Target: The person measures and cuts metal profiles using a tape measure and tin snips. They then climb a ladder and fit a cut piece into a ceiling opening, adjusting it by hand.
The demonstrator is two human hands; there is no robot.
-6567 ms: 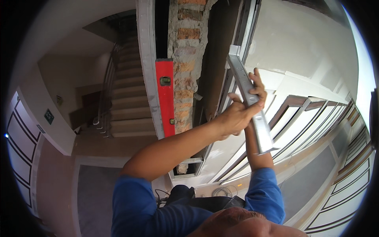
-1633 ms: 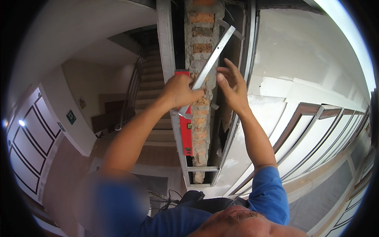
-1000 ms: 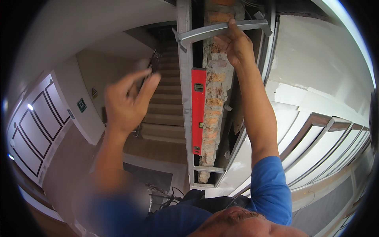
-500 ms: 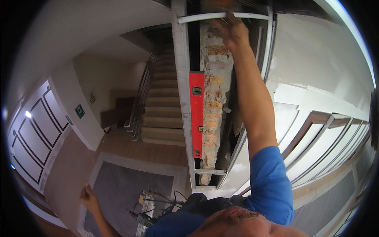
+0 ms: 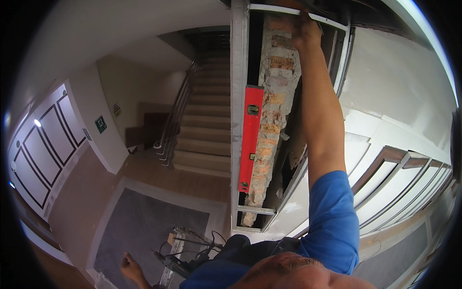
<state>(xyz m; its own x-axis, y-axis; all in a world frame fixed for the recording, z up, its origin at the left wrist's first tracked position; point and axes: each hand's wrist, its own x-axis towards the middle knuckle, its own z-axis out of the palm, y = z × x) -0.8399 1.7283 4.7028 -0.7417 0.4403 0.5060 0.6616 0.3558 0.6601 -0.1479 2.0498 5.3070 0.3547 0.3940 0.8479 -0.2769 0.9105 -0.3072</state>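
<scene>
My right arm stretches up to the top of a metal-framed wall opening. There my right hand (image 5: 307,32) is at the upper metal crossbar (image 5: 274,8), in front of rough brickwork (image 5: 280,62). Its fingertips are lost in shadow and blur, so their grip cannot be made out. A red spirit level (image 5: 251,139) stands upright, slightly tilted, along the left metal stud (image 5: 237,72), with neither hand on it. Low on the left, my left hand (image 5: 132,268) hangs apart from everything, fingers loosely curled and nothing visible in them.
Below me, a ladder-like metal frame (image 5: 177,250) carries a dark power tool (image 5: 180,264) and cables. Stairs with a metal handrail (image 5: 180,103) rise behind the stud. White panelled doors (image 5: 45,154) stand far left; bare wallboard (image 5: 394,77) borders the opening on the right.
The view has shifted, so the opening and spirit level appear further right. My right hand has gone higher at the crossbar, its fingers less spread. My left hand has dropped lower, nearer the metal frame.
</scene>
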